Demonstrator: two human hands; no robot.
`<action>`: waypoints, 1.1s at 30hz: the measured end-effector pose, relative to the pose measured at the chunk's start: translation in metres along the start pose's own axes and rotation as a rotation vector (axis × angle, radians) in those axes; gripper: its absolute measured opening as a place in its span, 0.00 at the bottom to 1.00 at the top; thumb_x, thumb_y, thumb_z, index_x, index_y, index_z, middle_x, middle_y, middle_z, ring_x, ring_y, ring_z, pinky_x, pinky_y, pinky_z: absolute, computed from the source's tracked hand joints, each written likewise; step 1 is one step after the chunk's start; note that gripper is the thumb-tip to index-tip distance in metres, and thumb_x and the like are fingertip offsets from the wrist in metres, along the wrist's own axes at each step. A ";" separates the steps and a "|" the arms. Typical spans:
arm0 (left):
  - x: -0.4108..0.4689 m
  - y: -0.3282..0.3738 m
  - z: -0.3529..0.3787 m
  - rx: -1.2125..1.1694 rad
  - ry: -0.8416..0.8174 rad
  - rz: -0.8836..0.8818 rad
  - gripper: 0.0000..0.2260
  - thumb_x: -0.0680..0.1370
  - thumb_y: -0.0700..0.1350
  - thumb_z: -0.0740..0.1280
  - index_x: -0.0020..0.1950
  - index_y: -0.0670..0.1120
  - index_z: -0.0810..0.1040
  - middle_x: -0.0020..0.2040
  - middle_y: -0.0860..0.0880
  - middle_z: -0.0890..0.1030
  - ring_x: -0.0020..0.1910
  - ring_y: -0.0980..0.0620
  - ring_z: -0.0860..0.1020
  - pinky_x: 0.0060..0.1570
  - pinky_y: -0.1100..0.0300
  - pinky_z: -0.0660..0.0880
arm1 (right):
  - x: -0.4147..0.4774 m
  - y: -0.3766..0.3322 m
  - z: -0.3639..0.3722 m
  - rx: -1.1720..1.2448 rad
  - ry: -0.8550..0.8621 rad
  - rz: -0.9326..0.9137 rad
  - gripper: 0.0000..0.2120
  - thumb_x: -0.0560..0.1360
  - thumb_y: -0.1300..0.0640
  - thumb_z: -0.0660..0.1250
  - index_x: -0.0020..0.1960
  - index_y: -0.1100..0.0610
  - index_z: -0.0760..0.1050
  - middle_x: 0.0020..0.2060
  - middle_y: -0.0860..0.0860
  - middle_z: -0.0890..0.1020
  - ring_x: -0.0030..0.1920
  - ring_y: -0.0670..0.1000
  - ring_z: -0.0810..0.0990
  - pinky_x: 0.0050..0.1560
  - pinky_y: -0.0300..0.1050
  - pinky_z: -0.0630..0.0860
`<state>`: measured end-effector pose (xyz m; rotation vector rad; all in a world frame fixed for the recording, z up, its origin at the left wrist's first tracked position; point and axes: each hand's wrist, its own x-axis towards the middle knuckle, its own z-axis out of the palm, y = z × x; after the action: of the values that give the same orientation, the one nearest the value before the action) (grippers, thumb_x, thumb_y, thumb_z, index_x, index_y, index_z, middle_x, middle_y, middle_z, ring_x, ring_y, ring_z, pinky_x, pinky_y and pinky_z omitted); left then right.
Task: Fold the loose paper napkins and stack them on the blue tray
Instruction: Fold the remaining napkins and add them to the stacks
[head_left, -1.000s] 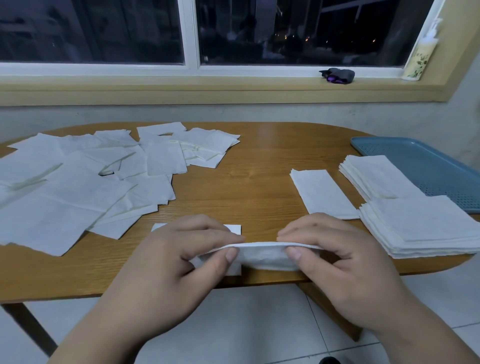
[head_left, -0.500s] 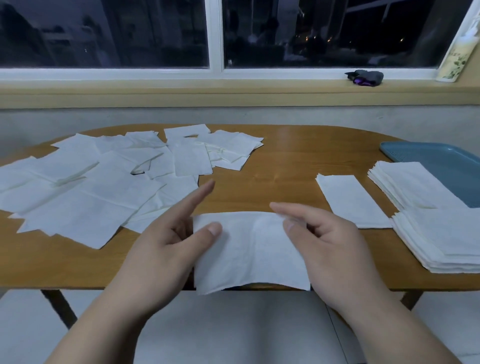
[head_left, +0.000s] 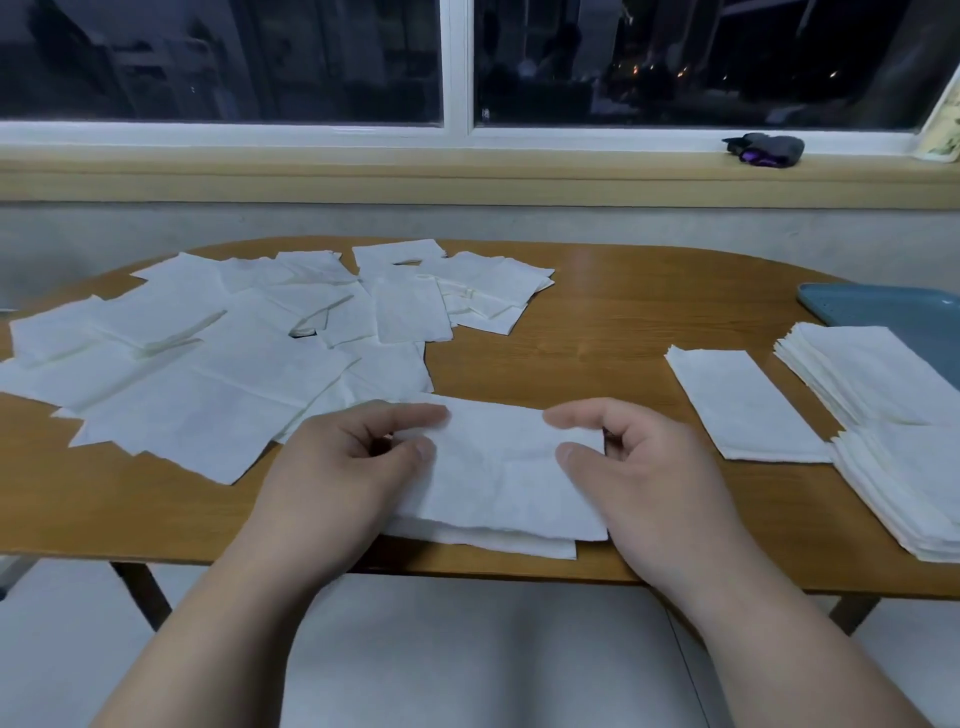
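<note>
**Two hands folding a white paper napkin at the near edge of a wooden table**

A person's two bare hands meet over one white napkin (head_left: 498, 478) lying at the near edge of an oval wooden table (head_left: 597, 332). The left hand (head_left: 343, 478) pinches the napkin's left edge between thumb and forefinger; the right hand (head_left: 639, 478) pinches its right edge the same way. The napkin is doubled over: the upper layer spans the gap between the two grips, and a lower layer peeks out along the near side, just below both thumbs.

Beyond and to the left of the left hand's grip, a wide scatter of loose napkins (head_left: 218, 353) overlaps in a messy spread, reaching almost to that hand's knuckles. To the right of the right hand's grip lies a single folded napkin (head_left: 743, 405), flat on the wood. Further right sit two neat stacks of folded napkins (head_left: 893, 415), one behind the other. The blue tray (head_left: 883, 312) lies beyond them at the table's far right; the rear stack overlaps its near edge. A dark window runs along the far wall.
</note>
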<state>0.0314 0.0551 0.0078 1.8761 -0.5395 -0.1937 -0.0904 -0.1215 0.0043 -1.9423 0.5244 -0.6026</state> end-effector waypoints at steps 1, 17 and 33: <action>0.001 -0.002 -0.001 0.018 0.002 -0.005 0.11 0.76 0.45 0.70 0.47 0.63 0.85 0.44 0.62 0.84 0.44 0.64 0.80 0.44 0.65 0.72 | 0.000 0.001 0.002 -0.011 -0.011 0.000 0.11 0.76 0.58 0.68 0.50 0.42 0.82 0.27 0.50 0.68 0.27 0.49 0.67 0.28 0.35 0.64; 0.011 -0.017 -0.005 0.457 -0.145 0.135 0.14 0.78 0.43 0.64 0.53 0.62 0.83 0.46 0.62 0.78 0.48 0.71 0.72 0.40 0.78 0.65 | -0.003 0.009 0.017 -0.601 -0.107 -0.127 0.18 0.80 0.56 0.58 0.66 0.46 0.77 0.48 0.39 0.73 0.54 0.44 0.71 0.61 0.42 0.68; 0.005 -0.025 -0.016 0.600 -0.234 0.399 0.07 0.77 0.52 0.68 0.51 0.65 0.82 0.54 0.69 0.74 0.59 0.64 0.67 0.53 0.70 0.65 | -0.008 0.013 0.012 -0.761 -0.131 -0.206 0.22 0.74 0.46 0.49 0.58 0.42 0.78 0.52 0.33 0.71 0.59 0.38 0.64 0.63 0.40 0.55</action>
<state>0.0487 0.0736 -0.0088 2.2794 -1.2229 0.0222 -0.0905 -0.1140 -0.0139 -2.7607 0.5154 -0.4253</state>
